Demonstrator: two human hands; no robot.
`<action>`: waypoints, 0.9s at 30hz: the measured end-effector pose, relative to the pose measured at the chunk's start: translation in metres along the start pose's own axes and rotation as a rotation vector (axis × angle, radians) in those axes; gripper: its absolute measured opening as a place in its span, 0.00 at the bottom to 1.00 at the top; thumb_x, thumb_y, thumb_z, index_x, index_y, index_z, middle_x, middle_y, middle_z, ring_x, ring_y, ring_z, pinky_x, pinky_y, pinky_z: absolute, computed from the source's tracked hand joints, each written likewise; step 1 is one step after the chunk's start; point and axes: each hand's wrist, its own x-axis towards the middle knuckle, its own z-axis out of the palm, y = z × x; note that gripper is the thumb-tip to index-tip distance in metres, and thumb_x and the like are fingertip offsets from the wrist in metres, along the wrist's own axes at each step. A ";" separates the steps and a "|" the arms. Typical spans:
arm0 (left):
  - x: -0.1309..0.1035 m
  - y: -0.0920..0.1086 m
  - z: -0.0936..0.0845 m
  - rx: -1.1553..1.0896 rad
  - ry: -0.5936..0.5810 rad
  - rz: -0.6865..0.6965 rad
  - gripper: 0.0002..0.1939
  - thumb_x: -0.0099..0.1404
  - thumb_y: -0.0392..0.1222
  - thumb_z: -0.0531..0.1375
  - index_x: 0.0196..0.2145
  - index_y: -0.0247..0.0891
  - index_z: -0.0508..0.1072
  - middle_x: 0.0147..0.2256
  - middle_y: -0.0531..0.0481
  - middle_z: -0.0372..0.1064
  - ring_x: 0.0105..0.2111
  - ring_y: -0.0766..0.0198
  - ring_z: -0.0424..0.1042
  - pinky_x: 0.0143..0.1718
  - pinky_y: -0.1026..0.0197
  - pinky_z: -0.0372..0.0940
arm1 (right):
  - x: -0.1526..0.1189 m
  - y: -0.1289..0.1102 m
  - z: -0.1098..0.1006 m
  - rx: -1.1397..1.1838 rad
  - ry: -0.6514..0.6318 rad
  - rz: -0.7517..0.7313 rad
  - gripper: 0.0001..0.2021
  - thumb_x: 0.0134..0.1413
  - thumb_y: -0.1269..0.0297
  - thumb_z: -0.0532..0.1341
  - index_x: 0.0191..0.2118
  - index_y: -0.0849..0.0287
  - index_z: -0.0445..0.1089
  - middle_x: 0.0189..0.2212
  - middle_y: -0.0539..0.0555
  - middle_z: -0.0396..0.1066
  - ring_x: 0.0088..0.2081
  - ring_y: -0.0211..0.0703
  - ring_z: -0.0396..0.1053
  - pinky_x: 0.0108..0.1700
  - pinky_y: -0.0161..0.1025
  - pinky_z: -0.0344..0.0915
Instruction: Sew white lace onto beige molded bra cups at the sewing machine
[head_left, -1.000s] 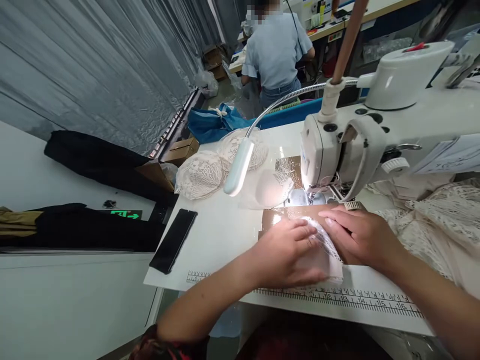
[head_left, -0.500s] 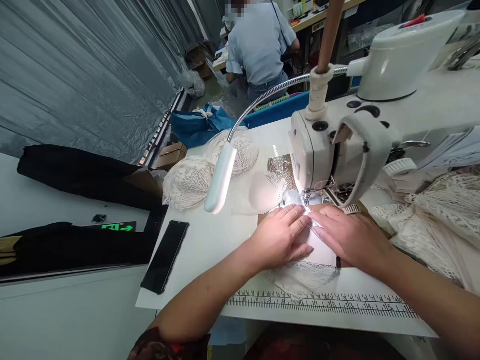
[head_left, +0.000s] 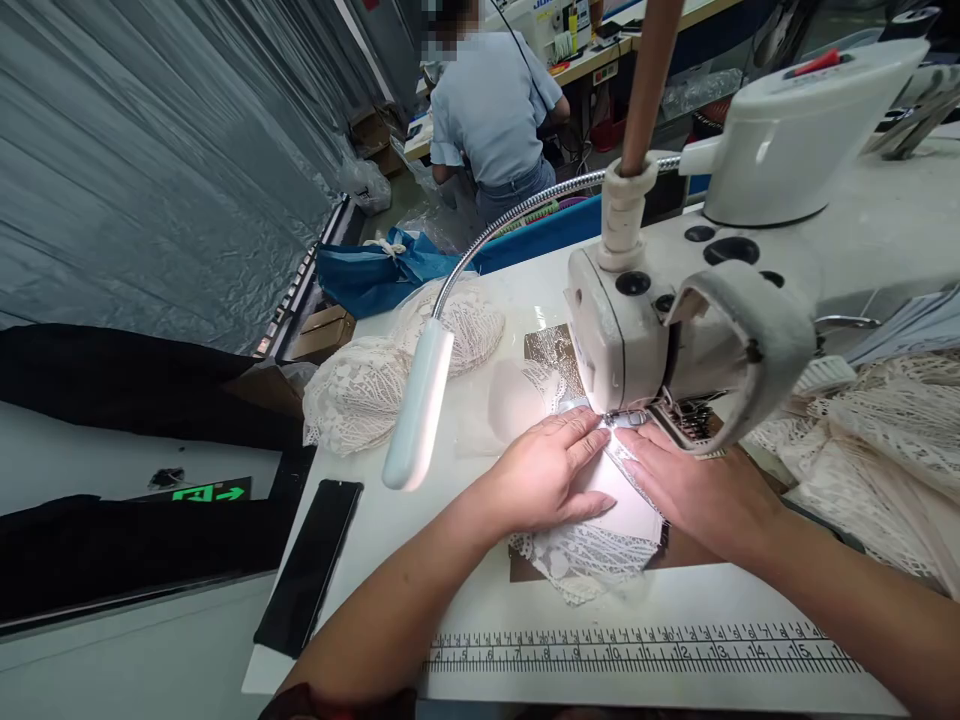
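Observation:
A white fabric piece (head_left: pixel 619 510) with a lace edge (head_left: pixel 592 562) lies on the sewing machine's bed, its far end beneath the presser foot (head_left: pixel 611 418). My left hand (head_left: pixel 551 472) rests flat on its left side, fingertips beside the foot and thumb apart. My right hand (head_left: pixel 697 490) lies flat along its right side, fingers stretched toward the foot. The white sewing machine (head_left: pixel 619 335) stands just beyond both hands, and its needle tip is hard to make out. Left of the foot sits a pale moulded bra cup (head_left: pixel 514 400) with lace trim.
Lace cups (head_left: pixel 360 395) lie at the table's far left, under a bendable lamp (head_left: pixel 420 405). A black phone (head_left: pixel 309 565) is near the left edge. A printed ruler (head_left: pixel 645 650) runs along the front. Lace garments (head_left: pixel 877 450) are heaped right. A person (head_left: pixel 491 115) sits beyond.
The view has shifted, so the table and machine sit lower and a little left. Both hands stay flat beside the foot, and the fabric's near lace edge lies a little differently.

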 end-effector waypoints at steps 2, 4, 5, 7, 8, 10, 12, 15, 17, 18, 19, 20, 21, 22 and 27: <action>0.000 -0.002 -0.004 0.003 -0.017 0.009 0.34 0.64 0.58 0.59 0.59 0.30 0.66 0.61 0.32 0.60 0.62 0.44 0.60 0.63 0.44 0.57 | 0.001 0.001 0.001 0.014 0.001 -0.010 0.16 0.62 0.65 0.53 0.49 0.57 0.74 0.36 0.57 0.76 0.36 0.48 0.71 0.38 0.43 0.62; -0.002 -0.003 -0.011 0.020 -0.039 0.018 0.33 0.64 0.56 0.60 0.59 0.31 0.66 0.61 0.33 0.60 0.62 0.43 0.60 0.63 0.43 0.57 | -0.001 0.002 0.004 0.029 0.020 -0.014 0.16 0.63 0.64 0.52 0.50 0.57 0.74 0.36 0.58 0.76 0.38 0.49 0.71 0.40 0.44 0.63; -0.003 -0.002 -0.015 0.034 -0.055 0.018 0.33 0.63 0.54 0.61 0.60 0.31 0.65 0.62 0.33 0.59 0.62 0.43 0.59 0.63 0.42 0.56 | -0.002 0.002 0.005 0.042 0.033 -0.015 0.17 0.63 0.64 0.52 0.49 0.57 0.74 0.35 0.58 0.76 0.39 0.50 0.71 0.41 0.44 0.63; -0.006 0.000 -0.023 0.070 -0.089 0.008 0.31 0.62 0.49 0.62 0.59 0.32 0.66 0.62 0.34 0.59 0.62 0.42 0.59 0.63 0.40 0.55 | -0.005 0.003 0.009 0.076 0.053 -0.021 0.17 0.64 0.63 0.51 0.49 0.57 0.75 0.35 0.59 0.75 0.40 0.50 0.70 0.43 0.45 0.64; -0.008 0.001 -0.027 0.089 -0.097 0.003 0.30 0.61 0.47 0.63 0.58 0.32 0.66 0.62 0.34 0.59 0.61 0.41 0.59 0.63 0.39 0.55 | -0.006 0.004 0.010 0.089 0.066 -0.021 0.17 0.64 0.63 0.51 0.48 0.57 0.75 0.36 0.59 0.75 0.41 0.50 0.70 0.44 0.46 0.64; -0.009 0.005 -0.031 0.119 -0.082 0.014 0.28 0.60 0.42 0.62 0.56 0.30 0.68 0.61 0.33 0.60 0.61 0.41 0.59 0.62 0.38 0.55 | -0.009 0.007 0.013 0.097 0.087 -0.024 0.16 0.64 0.66 0.51 0.49 0.57 0.75 0.37 0.59 0.76 0.41 0.50 0.70 0.45 0.45 0.64; -0.009 0.010 -0.029 0.127 -0.017 0.055 0.25 0.61 0.38 0.59 0.56 0.29 0.68 0.60 0.33 0.61 0.61 0.42 0.59 0.61 0.40 0.56 | -0.010 0.009 0.014 0.085 0.112 -0.033 0.16 0.62 0.70 0.52 0.48 0.58 0.75 0.37 0.58 0.76 0.41 0.49 0.71 0.46 0.45 0.64; -0.004 0.014 -0.017 0.083 0.096 0.106 0.20 0.66 0.41 0.55 0.53 0.29 0.70 0.54 0.34 0.67 0.57 0.46 0.63 0.58 0.45 0.60 | -0.011 0.011 0.014 0.094 0.172 -0.064 0.16 0.60 0.73 0.53 0.47 0.60 0.75 0.38 0.59 0.76 0.42 0.50 0.70 0.47 0.45 0.64; -0.002 0.014 -0.006 0.060 0.137 0.104 0.20 0.69 0.46 0.53 0.51 0.29 0.71 0.48 0.34 0.70 0.53 0.47 0.66 0.55 0.45 0.63 | -0.011 0.012 0.012 0.125 0.213 -0.068 0.16 0.59 0.74 0.54 0.47 0.61 0.75 0.37 0.59 0.75 0.43 0.50 0.70 0.48 0.45 0.64; -0.001 0.014 -0.001 0.059 0.148 0.102 0.20 0.69 0.48 0.53 0.50 0.29 0.72 0.46 0.35 0.70 0.52 0.48 0.67 0.55 0.44 0.63 | -0.011 0.012 0.011 0.138 0.223 -0.066 0.16 0.59 0.74 0.54 0.48 0.61 0.75 0.36 0.59 0.75 0.43 0.50 0.70 0.49 0.46 0.64; 0.000 0.013 0.003 0.062 0.159 0.104 0.21 0.69 0.48 0.53 0.49 0.29 0.72 0.45 0.35 0.70 0.51 0.48 0.67 0.54 0.44 0.63 | -0.010 0.012 0.011 0.143 0.227 -0.067 0.15 0.59 0.74 0.54 0.47 0.61 0.75 0.36 0.59 0.75 0.43 0.50 0.70 0.49 0.46 0.63; 0.000 0.012 0.007 0.066 0.168 0.110 0.20 0.69 0.48 0.52 0.49 0.29 0.72 0.45 0.35 0.70 0.50 0.48 0.67 0.54 0.44 0.62 | -0.010 0.012 0.010 0.144 0.226 -0.074 0.15 0.59 0.74 0.55 0.47 0.60 0.75 0.35 0.58 0.75 0.42 0.50 0.70 0.49 0.46 0.63; 0.000 0.012 0.009 0.068 0.176 0.119 0.20 0.69 0.48 0.52 0.48 0.29 0.72 0.45 0.35 0.70 0.51 0.48 0.67 0.54 0.44 0.62 | -0.011 0.012 0.009 0.144 0.222 -0.085 0.15 0.59 0.74 0.54 0.46 0.60 0.76 0.35 0.58 0.75 0.41 0.50 0.69 0.49 0.46 0.63; 0.000 0.011 0.010 0.069 0.182 0.128 0.20 0.70 0.48 0.52 0.48 0.28 0.72 0.45 0.34 0.70 0.51 0.48 0.67 0.54 0.44 0.62 | -0.011 0.012 0.009 0.148 0.210 -0.096 0.15 0.59 0.73 0.54 0.46 0.59 0.76 0.36 0.58 0.75 0.41 0.50 0.69 0.49 0.47 0.62; -0.002 0.008 0.010 0.069 0.184 0.154 0.19 0.70 0.47 0.51 0.47 0.29 0.72 0.45 0.35 0.70 0.50 0.49 0.67 0.54 0.44 0.62 | -0.014 0.010 0.013 0.198 0.129 -0.082 0.18 0.60 0.72 0.51 0.44 0.54 0.77 0.35 0.57 0.73 0.34 0.46 0.66 0.39 0.44 0.60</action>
